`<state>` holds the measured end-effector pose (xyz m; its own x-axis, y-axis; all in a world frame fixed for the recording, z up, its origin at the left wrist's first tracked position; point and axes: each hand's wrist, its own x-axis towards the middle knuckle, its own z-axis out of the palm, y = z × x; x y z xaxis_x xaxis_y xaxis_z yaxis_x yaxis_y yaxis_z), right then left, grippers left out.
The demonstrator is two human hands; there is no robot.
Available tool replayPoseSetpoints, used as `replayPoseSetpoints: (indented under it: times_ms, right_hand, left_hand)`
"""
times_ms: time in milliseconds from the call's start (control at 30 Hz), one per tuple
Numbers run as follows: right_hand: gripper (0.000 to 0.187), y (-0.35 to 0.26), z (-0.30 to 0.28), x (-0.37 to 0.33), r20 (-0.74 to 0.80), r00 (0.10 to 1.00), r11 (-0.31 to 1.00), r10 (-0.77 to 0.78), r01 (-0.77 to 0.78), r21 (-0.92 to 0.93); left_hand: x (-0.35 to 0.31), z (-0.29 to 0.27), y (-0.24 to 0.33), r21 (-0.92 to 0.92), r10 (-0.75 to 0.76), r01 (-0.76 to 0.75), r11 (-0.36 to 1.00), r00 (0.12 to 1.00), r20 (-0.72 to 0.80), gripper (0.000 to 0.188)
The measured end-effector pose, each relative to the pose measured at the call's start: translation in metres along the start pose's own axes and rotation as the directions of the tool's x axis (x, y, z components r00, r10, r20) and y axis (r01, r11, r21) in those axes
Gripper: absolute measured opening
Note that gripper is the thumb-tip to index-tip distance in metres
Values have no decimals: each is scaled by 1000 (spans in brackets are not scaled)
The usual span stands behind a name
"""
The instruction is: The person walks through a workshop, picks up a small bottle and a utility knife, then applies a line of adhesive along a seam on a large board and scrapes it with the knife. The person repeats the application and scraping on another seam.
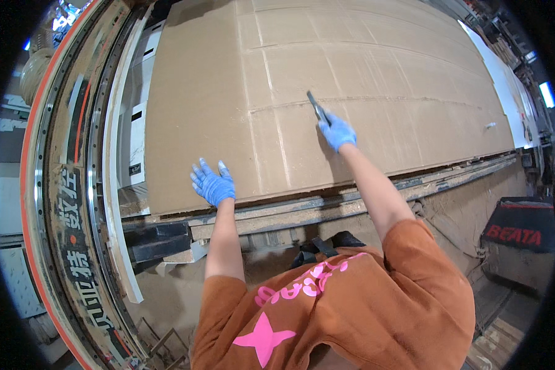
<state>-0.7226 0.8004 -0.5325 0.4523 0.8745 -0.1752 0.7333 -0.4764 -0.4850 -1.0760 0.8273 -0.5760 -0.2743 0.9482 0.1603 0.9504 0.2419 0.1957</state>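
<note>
My left hand point(213, 184), in a blue glove, lies flat with spread fingers on a large brown board point(197, 111), near its front left edge. My right hand point(338, 132), gloved in blue too, is closed round a slim dark grey tool point(316, 106) shaped like a utility knife. The tool points away from me and to the left, its far end over a dusty crosswise line on the board. Whether its tip touches the surface I cannot tell. Pale straight grooves run along and across the board, with light dust on them.
A long machine rail point(95, 142) with an orange edge stands at the left. Below the board's front edge runs a dusty ledge point(277, 216). A dark box-like unit point(518, 237) stands at the right. A small white object point(490, 125) lies on the board's right part.
</note>
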Motion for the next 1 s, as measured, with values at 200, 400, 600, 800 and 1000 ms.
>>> replayPoseSetpoints:
  times_ms: [200, 400, 600, 800, 1000]
  right_hand:
    - [47, 8, 8, -15, -10, 1000, 999, 4, -4, -33]
    - [54, 13, -10, 10, -14, 994, 993, 113, -113, -38]
    - [55, 41, -12, 17, -37, 995, 996, 88, -89, -16]
    - [49, 14, -13, -22, 10, 995, 984, 95, -92, -150]
    - [47, 30, -35, -1, -9, 989, 989, 145, -145, -40]
  left_hand:
    - [2, 1, -5, 25, 1, -1, 1000, 999, -34, 65]
    - [1, 2, -1, 10, 12, -12, 1000, 1000, -27, 65]
    - [-4, 3, -1, 7, 10, -10, 1000, 1000, -5, 66]
    - [0, -2, -2, 29, -17, 17, 999, 1000, -3, 65]
    - [0, 2, 1, 33, 14, -13, 999, 999, -34, 65]
